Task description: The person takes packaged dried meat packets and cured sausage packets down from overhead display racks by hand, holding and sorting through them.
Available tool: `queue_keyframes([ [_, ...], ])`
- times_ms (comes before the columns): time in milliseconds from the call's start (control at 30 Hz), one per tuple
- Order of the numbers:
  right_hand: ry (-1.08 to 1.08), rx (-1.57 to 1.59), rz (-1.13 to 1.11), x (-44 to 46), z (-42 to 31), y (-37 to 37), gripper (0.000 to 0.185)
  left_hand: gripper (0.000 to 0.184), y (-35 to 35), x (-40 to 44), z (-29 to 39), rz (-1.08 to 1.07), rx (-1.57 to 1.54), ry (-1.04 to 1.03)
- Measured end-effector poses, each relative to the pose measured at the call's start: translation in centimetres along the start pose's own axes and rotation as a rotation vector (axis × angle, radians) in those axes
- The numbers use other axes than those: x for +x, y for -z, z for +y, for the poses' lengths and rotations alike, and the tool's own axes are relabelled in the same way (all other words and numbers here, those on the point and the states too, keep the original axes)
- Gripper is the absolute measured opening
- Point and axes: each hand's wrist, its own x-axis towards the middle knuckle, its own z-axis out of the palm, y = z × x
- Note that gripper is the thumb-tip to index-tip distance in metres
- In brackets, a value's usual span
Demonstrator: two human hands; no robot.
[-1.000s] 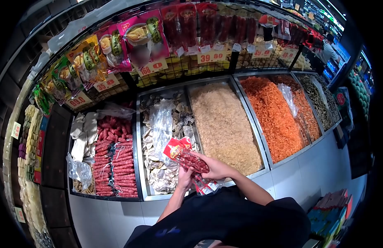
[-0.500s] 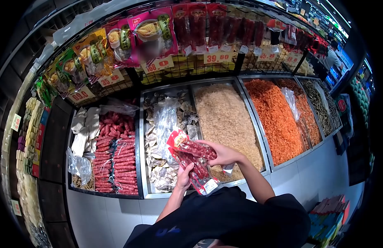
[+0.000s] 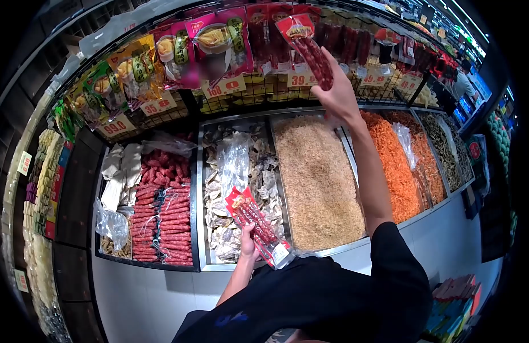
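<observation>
My right hand [image 3: 340,94] is raised at the hanging rack, closed on a red-topped sausage pack [image 3: 313,56] held upright in front of other hanging sausage packs [image 3: 269,37]. Low in front of my body, my left hand [image 3: 248,243] grips a second sausage pack [image 3: 257,224] by its left edge. That pack has a red top and a white label at its lower end, and it is over the tray of dried pieces [image 3: 219,243].
Loose red sausages [image 3: 161,226] fill the left bin. Beige dried goods [image 3: 316,177] and orange dried goods [image 3: 390,171] lie in bins to the right. Colourful packs [image 3: 216,46] hang at the upper left. A person [image 3: 463,86] stands at the far right.
The two packs, together between my hands before, are now apart. My right hand has moved up and forward to the rack with one; my left hand keeps the other low.
</observation>
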Motion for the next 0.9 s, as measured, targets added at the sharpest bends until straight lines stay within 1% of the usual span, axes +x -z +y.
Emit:
queue_keyframes([
  [67, 0.091, -0.052, 0.059, 2.1, 1.0, -0.3, 0.084, 0.052, -0.1, -0.1, 0.4, 0.005, 0.019, -0.03],
  [200, 0.114, -0.095, 0.1, 4.8, 2.2, -0.8, 0.083, 0.048, 0.0, 0.0, 0.5, -0.011, 0.006, -0.034],
  [300, 0.079, -0.097, 0.078, 5.5, 2.0, -1.0, 0.082, 0.046, -0.1, -0.1, 0.7, -0.001, 0.051, -0.037],
  [367, -0.019, -0.068, 0.035, 5.7, 1.9, -1.0, 0.082, 0.046, -0.6, -0.3, 0.8, -0.018, 0.059, -0.047],
  [500, 0.013, -0.054, 0.048, 5.4, 2.9, -1.5, 0.083, 0.048, 0.0, -0.1, 0.4, -0.024, 0.091, -0.065],
  [567, 0.031, -0.125, 0.057, 5.4, 3.5, -1.7, 0.084, 0.049, -0.1, -0.2, 0.4, -0.025, 0.099, -0.065],
  [700, 0.01, -0.11, 0.046, 5.4, 2.8, -1.5, 0.084, 0.051, -0.3, -0.3, 0.6, -0.049, 0.109, -0.065],
  [767, -0.094, 0.033, -0.028, 5.3, 1.7, -1.1, 0.084, 0.051, -0.3, -0.3, 0.9, -0.071, 0.103, -0.043],
  [800, -0.094, 0.034, -0.026, 5.6, 2.5, -1.6, 0.084, 0.05, -0.2, -0.3, 1.0, -0.092, 0.096, -0.02],
  [867, 0.036, -0.126, 0.051, 6.9, 4.8, -3.1, 0.083, 0.05, -0.2, -0.3, 1.0, -0.094, 0.088, -0.012],
  [900, 0.035, -0.125, 0.053, 7.4, 4.8, -3.3, 0.083, 0.05, -0.2, -0.3, 1.0, -0.097, 0.08, -0.003],
])
